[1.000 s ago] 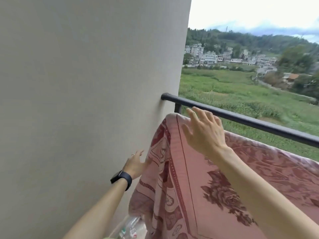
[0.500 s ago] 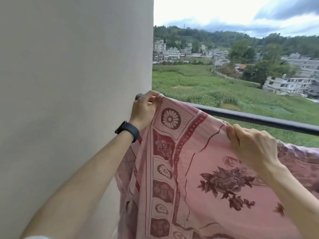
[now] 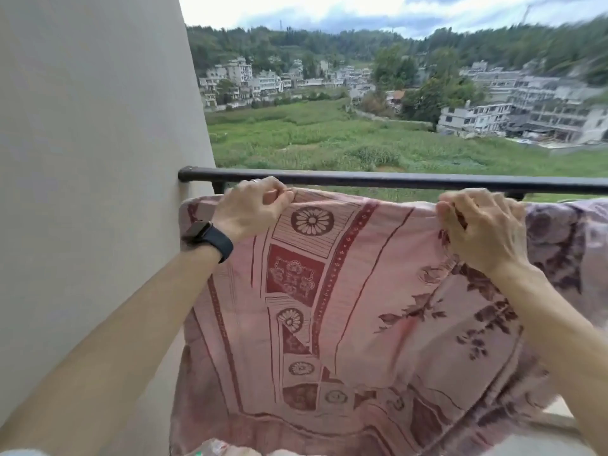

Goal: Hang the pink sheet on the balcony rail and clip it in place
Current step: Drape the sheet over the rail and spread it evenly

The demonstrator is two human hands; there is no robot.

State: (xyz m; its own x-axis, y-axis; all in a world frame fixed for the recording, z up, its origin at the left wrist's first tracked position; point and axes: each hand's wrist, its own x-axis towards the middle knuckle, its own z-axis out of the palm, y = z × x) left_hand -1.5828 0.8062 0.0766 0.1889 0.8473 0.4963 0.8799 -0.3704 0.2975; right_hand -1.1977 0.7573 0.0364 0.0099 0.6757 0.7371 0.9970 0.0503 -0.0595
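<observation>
Just under the black balcony rail, at its wall end, the left hand and right hand are each pinching the pink sheet by its top edge, holding it stretched parallel to the rail and not yet over it, with the left hand nearer the bar.

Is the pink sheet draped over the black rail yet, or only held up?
Only held up. The left hand and right hand grip the pink sheet by its top edge, below the bare black rail.
</observation>
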